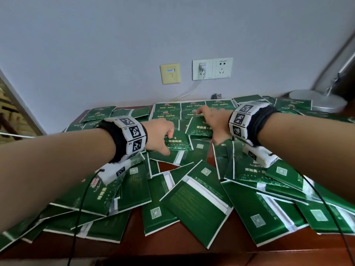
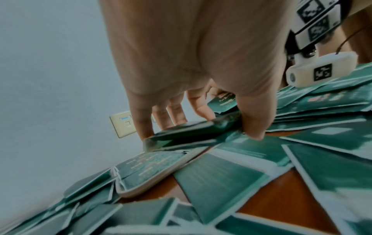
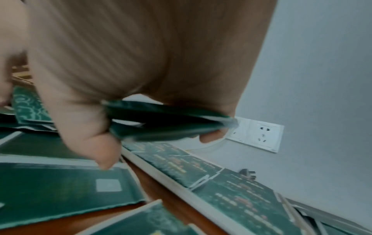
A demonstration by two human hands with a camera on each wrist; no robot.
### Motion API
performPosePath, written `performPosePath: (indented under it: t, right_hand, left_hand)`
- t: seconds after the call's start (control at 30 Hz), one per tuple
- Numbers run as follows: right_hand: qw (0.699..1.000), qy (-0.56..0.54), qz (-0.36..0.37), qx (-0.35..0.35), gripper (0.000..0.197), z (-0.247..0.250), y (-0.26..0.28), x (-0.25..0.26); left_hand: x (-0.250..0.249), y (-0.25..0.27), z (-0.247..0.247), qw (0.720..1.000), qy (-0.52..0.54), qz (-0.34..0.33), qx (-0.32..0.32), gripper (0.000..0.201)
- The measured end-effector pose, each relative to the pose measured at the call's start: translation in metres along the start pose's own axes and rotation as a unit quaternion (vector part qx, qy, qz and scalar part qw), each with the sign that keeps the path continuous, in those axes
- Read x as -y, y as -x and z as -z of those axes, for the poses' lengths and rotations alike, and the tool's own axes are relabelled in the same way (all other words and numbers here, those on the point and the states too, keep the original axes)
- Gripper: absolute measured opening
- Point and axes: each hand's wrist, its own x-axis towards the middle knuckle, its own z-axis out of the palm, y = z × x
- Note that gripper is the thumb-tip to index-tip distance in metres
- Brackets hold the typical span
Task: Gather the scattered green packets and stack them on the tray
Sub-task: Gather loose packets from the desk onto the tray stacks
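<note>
Premises appear domestic or small-office; which one cannot be settled. Evidence: reddish-brown wooden tabletop against a plain pale wall; double wall socket with a charger plugged in; beige data port plate; round metal lamp base at right.

Print on packets, bands and wall plate; little of it is readable.
Gold Chinese characters and a small red emblem are printed on the fronts of the glossy green foil packets, but no word can be made out with certainty; on the backs a pale square code is printed. Black-and-white square markers are carried on the white segmented wrist bands. A blue label on the cream plastic wall plate is too small to be read.
</note>
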Motion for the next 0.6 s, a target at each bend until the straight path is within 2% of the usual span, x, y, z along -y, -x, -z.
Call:
performPosePath:
  t: [0.07, 0.17, 0.3, 0.6]
  right_hand:
    - [0.998, 0.038, -0.041, 0.001, 0.099, 0.007, -0.003, -0.019]
    - [0.988, 0.117, -0.104, 0.011, 0.086, 0.010, -0.011, -0.048]
    - [0.979, 0.140, -0.151, 0.000, 0.081, 0.007, -0.025, -0.076]
    - [0.979, 0.132, -0.138, 0.070, 0.088, -0.001, -0.067, -0.083]
  left_hand:
    - [0.005, -0.012, 0.008, 1.000, -0.003, 0.007, -0.014, 0.046]
    - [0.015, -0.031, 0.013, 0.999, -0.014, 0.017, -0.041, 0.046]
    - [0.030, -0.057, 0.013, 0.998, -0.020, 0.033, -0.049, 0.049]
    - [0.052, -0.098, 0.004, 0.999, -0.019, 0.037, -0.006, 0.049]
